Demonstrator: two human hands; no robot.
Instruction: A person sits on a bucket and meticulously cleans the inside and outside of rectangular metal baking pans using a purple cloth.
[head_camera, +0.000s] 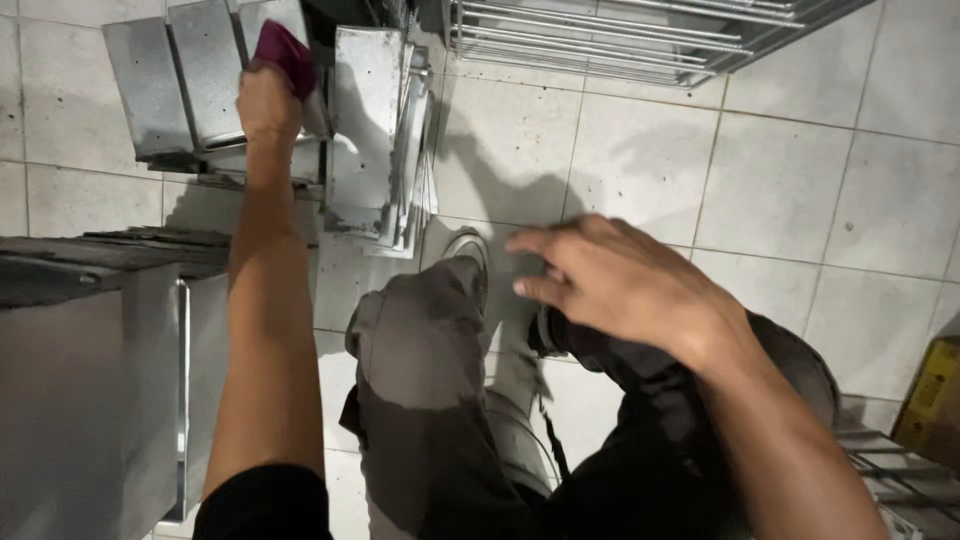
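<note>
My left hand (265, 100) reaches far forward and grips a dark red cloth (288, 52), pressing it against a folded sheet-metal piece (205, 70) that stands on the tiled floor. My right hand (625, 285) hovers in mid-air over my knees with fingers spread and holds nothing. A stack of similar metal pieces (375, 130) leans just right of the left hand. My legs in grey trousers (430, 380) and a shoe (465, 245) show below.
A large sheet-metal box (90, 400) fills the lower left. A wire rack (600, 40) lies at the top. Pale floor tiles (800, 190) spread to the right. A yellow carton (935, 395) and more wire parts (900, 480) sit at the lower right edge.
</note>
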